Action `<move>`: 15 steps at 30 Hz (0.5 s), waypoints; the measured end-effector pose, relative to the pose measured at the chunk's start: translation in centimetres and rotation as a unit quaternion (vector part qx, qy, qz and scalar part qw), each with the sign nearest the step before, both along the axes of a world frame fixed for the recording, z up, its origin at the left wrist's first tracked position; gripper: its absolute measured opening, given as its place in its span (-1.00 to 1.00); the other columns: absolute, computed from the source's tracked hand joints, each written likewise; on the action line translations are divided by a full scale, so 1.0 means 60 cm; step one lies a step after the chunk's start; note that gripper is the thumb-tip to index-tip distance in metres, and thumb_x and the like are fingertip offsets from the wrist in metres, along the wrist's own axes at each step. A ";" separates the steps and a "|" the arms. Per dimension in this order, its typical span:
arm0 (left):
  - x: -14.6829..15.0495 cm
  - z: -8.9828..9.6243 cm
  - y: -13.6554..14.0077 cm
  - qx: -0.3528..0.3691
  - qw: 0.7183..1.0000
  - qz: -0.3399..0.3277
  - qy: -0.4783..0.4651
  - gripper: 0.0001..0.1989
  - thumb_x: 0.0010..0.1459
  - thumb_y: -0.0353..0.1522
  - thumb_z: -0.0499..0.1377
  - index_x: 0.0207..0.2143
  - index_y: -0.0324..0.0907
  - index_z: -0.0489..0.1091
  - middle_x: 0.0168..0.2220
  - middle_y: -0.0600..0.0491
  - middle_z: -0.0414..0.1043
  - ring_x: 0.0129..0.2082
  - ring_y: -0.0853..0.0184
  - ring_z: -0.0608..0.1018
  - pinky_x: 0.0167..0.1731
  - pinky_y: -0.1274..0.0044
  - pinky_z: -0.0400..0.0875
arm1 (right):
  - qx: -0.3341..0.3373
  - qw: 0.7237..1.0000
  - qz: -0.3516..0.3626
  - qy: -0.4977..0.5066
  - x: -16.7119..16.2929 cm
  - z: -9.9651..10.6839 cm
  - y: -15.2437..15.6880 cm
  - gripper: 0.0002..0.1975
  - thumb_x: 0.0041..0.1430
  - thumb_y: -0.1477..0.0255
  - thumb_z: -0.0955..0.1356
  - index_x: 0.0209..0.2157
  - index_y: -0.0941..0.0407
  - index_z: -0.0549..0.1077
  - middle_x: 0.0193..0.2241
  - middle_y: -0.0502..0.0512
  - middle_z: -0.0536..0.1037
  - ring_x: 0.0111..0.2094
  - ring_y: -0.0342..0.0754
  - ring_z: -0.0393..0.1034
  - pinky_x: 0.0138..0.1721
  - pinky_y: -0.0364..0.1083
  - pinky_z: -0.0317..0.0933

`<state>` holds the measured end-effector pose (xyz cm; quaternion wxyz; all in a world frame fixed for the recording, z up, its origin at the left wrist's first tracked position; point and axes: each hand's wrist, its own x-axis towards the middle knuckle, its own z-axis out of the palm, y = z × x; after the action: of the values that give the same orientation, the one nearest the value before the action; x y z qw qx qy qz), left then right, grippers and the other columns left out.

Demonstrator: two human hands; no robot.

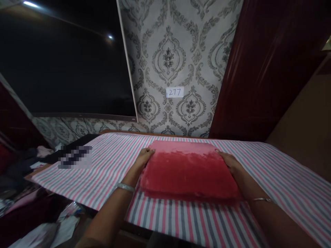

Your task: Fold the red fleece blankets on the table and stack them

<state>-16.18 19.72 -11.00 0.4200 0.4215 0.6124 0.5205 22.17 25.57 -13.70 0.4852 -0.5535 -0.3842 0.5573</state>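
A red plush cloth (pixel 188 172), apparently folded into a thick rectangle, is in front of me over the striped tablecloth. Its far strip looks pale pink, and the nearer part is deep red. My left hand (pixel 145 157) grips its left side, thumb on top and the other fingers mostly hidden along the edge. On the opposite side, my right hand (pixel 229 160) holds the right edge the same way. Whether the cloth rests fully on the table or is slightly lifted I cannot tell.
A pink, grey and white striped tablecloth (pixel 103 172) covers the table. A large black television (pixel 64 65) stands behind at left. Patterned wallpaper bears a paper label (pixel 175 92) reading 277. Papers and clothes lie at the lower left. A dark red glossy panel (pixel 258 69) rises at right.
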 end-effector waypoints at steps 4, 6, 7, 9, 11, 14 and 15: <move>-0.003 -0.006 -0.005 0.016 1.000 0.027 0.004 -0.70 -0.15 -0.18 0.33 -0.54 -0.18 0.32 -0.66 0.19 0.30 -0.65 0.45 0.32 -0.63 0.61 0.15 | 0.008 0.995 -0.086 -0.056 0.009 -0.018 0.005 -0.85 0.06 0.41 0.44 -0.56 0.06 0.49 -0.56 0.09 0.61 -0.38 0.06 0.55 -0.42 -0.12 0.37; -0.005 -0.006 -0.008 0.011 1.000 0.024 0.007 -0.69 -0.15 -0.18 0.33 -0.54 -0.18 0.32 -0.65 0.18 0.31 -0.64 0.45 0.33 -0.63 0.61 0.16 | -0.008 0.996 -0.077 -0.053 0.013 -0.025 0.001 -0.84 0.08 0.43 0.43 -0.56 0.06 0.50 -0.55 0.11 0.62 -0.42 0.05 0.54 -0.43 -0.11 0.36; -0.006 -0.005 -0.009 0.006 1.000 0.020 0.009 -0.69 -0.16 -0.18 0.34 -0.53 -0.18 0.32 -0.64 0.18 0.32 -0.64 0.46 0.33 -0.63 0.61 0.15 | -0.017 0.996 -0.069 -0.045 0.014 -0.028 0.000 -0.85 0.09 0.44 0.43 -0.55 0.07 0.50 -0.54 0.11 0.62 -0.43 0.04 0.54 -0.43 -0.11 0.36; -0.008 0.001 -0.006 -0.009 1.000 0.011 0.017 -0.67 -0.19 -0.18 0.36 -0.53 -0.18 0.32 -0.66 0.19 0.29 -0.66 0.47 0.30 -0.64 0.62 0.12 | -0.040 0.998 -0.040 -0.017 0.016 -0.029 0.002 -0.87 0.12 0.40 0.42 -0.49 0.09 0.52 -0.54 0.11 0.62 -0.46 0.04 0.53 -0.41 -0.09 0.39; -0.011 0.008 0.003 -0.029 0.999 0.003 0.031 -0.65 -0.19 -0.16 0.37 -0.54 -0.17 0.31 -0.70 0.21 0.23 -0.69 0.48 0.25 -0.66 0.62 0.08 | -0.062 0.998 0.004 0.023 0.019 -0.026 0.010 -0.81 0.20 0.30 0.37 -0.42 0.11 0.53 -0.54 0.14 0.61 -0.47 0.06 0.54 -0.38 -0.05 0.42; -0.014 0.020 0.031 -0.059 0.996 0.002 0.060 -0.62 -0.10 -0.09 0.34 -0.55 -0.16 0.30 -0.73 0.21 0.19 -0.71 0.46 0.22 -0.67 0.60 0.05 | -0.076 0.994 0.052 0.066 0.021 -0.012 0.031 -0.66 0.31 0.23 0.24 -0.31 0.13 0.55 -0.52 0.17 0.62 -0.45 0.07 0.56 -0.33 -0.02 0.45; -0.014 0.023 0.043 -0.065 0.995 0.005 0.072 -0.61 -0.08 -0.07 0.32 -0.56 -0.16 0.30 -0.73 0.20 0.19 -0.71 0.45 0.22 -0.67 0.59 0.06 | -0.078 0.993 0.060 0.071 0.020 -0.007 0.038 -0.65 0.33 0.25 0.21 -0.29 0.13 0.55 -0.51 0.17 0.62 -0.44 0.06 0.57 -0.31 -0.03 0.45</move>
<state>-17.05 22.32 -9.64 0.3985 0.4268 0.6759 0.4498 23.36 27.87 -14.13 0.4317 -0.5247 -0.3369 0.6518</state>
